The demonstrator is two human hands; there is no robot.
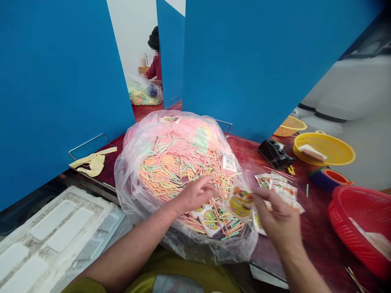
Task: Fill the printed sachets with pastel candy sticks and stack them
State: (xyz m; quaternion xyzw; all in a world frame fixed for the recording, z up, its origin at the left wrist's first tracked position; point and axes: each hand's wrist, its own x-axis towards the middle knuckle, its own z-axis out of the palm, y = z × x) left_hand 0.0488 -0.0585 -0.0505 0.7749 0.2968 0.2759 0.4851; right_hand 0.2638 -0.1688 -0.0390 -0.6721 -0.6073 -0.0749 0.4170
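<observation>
Red surface (319, 230), clear plastic bag (130, 191), pile of pastel sticks (180, 150), printed packet (240, 204).
The bag lies beneath the left grip (195, 195), half-curled and released; to its right, the right grip (279, 215) pinches the packet.

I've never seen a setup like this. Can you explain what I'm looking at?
There is no robot here: a person works with two bare hands, and the one picture comes from a camera worn on their head, looking forward and down. On the dark red table sits a clear plastic bag, open wide over thin pastel sticks. The right hand holds a small printed packet. The left hand is over the sticks, fingers curled; I can't tell whether it holds anything. To the right lie more packets, a black tape dispenser, a yellow basket and a red basket.
</observation>
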